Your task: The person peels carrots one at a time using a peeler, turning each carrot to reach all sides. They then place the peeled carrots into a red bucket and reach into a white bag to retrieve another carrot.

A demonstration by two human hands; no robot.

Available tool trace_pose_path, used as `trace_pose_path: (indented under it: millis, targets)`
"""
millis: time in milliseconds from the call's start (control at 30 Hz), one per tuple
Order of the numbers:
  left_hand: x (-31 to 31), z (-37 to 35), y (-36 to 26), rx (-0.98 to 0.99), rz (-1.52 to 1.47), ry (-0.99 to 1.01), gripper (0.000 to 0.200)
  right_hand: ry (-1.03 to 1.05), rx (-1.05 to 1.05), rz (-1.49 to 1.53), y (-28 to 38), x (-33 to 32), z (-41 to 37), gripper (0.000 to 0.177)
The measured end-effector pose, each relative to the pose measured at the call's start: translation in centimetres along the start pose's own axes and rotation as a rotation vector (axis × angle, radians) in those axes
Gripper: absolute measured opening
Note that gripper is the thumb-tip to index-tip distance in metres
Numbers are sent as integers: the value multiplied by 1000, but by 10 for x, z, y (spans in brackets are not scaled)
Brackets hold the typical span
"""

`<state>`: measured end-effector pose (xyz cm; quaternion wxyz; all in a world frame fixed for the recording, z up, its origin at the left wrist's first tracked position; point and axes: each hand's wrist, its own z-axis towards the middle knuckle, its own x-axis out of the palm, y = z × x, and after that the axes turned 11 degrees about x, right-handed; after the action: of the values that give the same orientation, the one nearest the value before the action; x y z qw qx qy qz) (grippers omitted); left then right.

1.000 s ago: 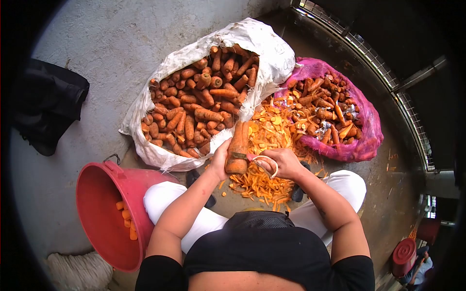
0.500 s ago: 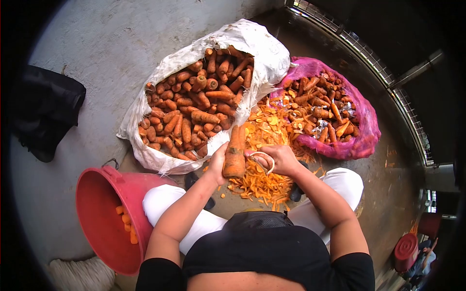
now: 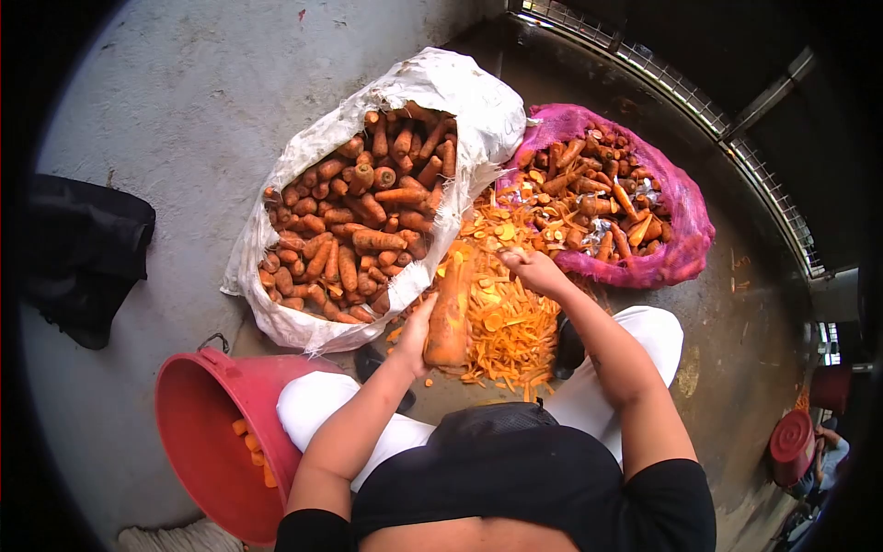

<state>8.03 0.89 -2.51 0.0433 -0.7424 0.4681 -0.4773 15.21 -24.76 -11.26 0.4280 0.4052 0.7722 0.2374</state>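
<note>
My left hand [image 3: 416, 336] is wrapped round the thick end of a large carrot [image 3: 450, 317], which points away from me. Part of its skin is gone, showing brighter orange. My right hand [image 3: 535, 270] is closed beside the carrot's far end, apart from it. It grips a peeler whose pale looped handle showed a moment earlier; the hand now mostly hides it. Orange peel strips [image 3: 506, 322] lie heaped on the floor below both hands.
Ahead stands a white sack [image 3: 451, 87] of unpeeled carrots. To its right is a pink mesh sack [image 3: 694, 235] with carrots and scraps. A red bucket [image 3: 184, 432] with several peeled pieces lies tilted at my left. Black cloth [image 3: 87, 248] lies far left.
My right hand has moved away from me along the carrot, toward its far end. More bright orange flesh shows on the carrot. The view has shifted slightly.
</note>
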Motion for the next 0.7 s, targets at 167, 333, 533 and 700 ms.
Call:
trace_pose_path:
  millis: [167,333,533,700]
  targets:
    - [-17,14,0,2,-97,-262,44,427,307,606,53,0,-42,55]
    - [-14,20,6,-5,2,-204,55,524,-153,272,71,25,-72,38]
    - [-22,29,4,-37,-75,-165,47,610,-95,406,66,21,-66,41]
    - [-18,29,9,-118,70,-9,46,37,-241,105,63,33,-62,58]
